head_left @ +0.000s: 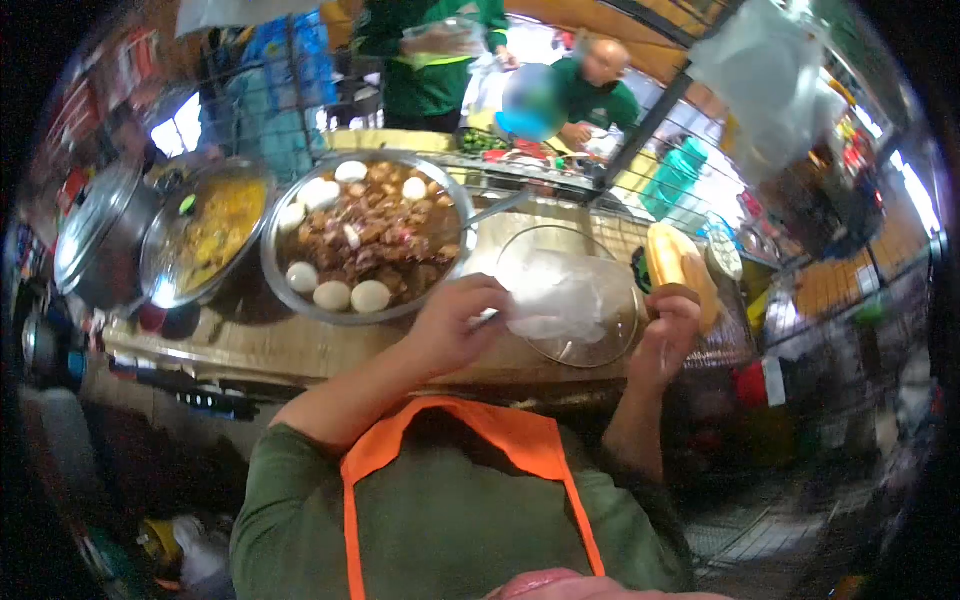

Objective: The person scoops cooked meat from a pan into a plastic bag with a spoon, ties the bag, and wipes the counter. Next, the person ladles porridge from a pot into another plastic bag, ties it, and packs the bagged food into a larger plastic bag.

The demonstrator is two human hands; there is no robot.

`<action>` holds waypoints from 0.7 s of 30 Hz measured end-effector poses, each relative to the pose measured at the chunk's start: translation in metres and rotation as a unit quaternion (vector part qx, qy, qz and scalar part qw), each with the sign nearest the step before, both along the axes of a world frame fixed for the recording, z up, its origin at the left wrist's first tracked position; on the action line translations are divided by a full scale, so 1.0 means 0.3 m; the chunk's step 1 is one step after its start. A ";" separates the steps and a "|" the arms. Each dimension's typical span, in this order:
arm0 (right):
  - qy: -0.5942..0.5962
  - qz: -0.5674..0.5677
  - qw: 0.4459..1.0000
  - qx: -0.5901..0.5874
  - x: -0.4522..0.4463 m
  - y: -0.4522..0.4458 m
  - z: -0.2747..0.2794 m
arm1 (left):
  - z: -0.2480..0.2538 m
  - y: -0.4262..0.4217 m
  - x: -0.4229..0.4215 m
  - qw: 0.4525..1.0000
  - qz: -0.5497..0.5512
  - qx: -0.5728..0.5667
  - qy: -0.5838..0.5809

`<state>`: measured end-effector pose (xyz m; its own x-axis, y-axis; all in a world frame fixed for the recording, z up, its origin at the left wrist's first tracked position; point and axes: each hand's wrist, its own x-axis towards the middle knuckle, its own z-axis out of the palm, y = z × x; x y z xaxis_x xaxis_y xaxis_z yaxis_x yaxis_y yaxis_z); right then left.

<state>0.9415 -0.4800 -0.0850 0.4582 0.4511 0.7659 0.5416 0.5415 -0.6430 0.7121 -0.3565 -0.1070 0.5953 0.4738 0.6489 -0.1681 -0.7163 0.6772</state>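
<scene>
Left hand: Your left hand [468,318], near the middle of the view, has its fingers drawn narrow, pinching the near-left edge of a thin plastic bag [565,298].
Right hand: Your right hand [670,330], at 3 o'clock, is curled with its fingers closed on the lower end of a bread roll [688,275].
Bread: The roll is long and golden, and it points up and away from you toward 2 o'clock.
Bag: The clear, crumpled bag lies between your hands, over a round clear dish [612,345] on the wooden table [240,348].
Big bowl: At 10 o'clock, just beside your left hand, a wide metal bowl [272,240] holds brown stewed meat [365,235]. Peeled eggs [370,296] sit around its edge, and a metal handle [500,205] leans out over its right rim.
Second bowl: Farther left, between 9 and 10 o'clock, another bowl [150,250] holds yellow food [215,225].
Pot: At the far left, past 9 o'clock, stands a shiny metal pot [105,240].
Bottle: A green bottle [676,178] leans at 2 o'clock, by the metal rack [640,140].
People: Two people in green tops are across the table, one [430,85] at 12 o'clock and one [605,95] at 1 o'clock.
Clothing: You wear an orange apron [520,437] over a green shirt [470,520].
</scene>
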 end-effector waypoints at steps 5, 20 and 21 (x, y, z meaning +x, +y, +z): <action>-0.381 0.046 0.848 -0.366 -0.060 -0.004 0.037 | -0.039 -0.002 -0.002 0.995 -0.053 0.082 0.029; -0.367 0.119 0.870 -0.308 -0.134 0.121 0.030 | -0.082 -0.064 -0.279 0.998 0.069 0.000 0.014; -0.352 0.155 0.873 -0.300 -0.129 0.117 0.032 | -0.102 -0.067 -0.325 0.993 0.116 -0.016 -0.014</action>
<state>0.9027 -0.4449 -0.0754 -0.2455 0.8867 0.3918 0.8038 0.4121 -0.4291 0.6147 -0.3764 -0.1377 0.4496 0.6166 0.6462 -0.0190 -0.7167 0.6971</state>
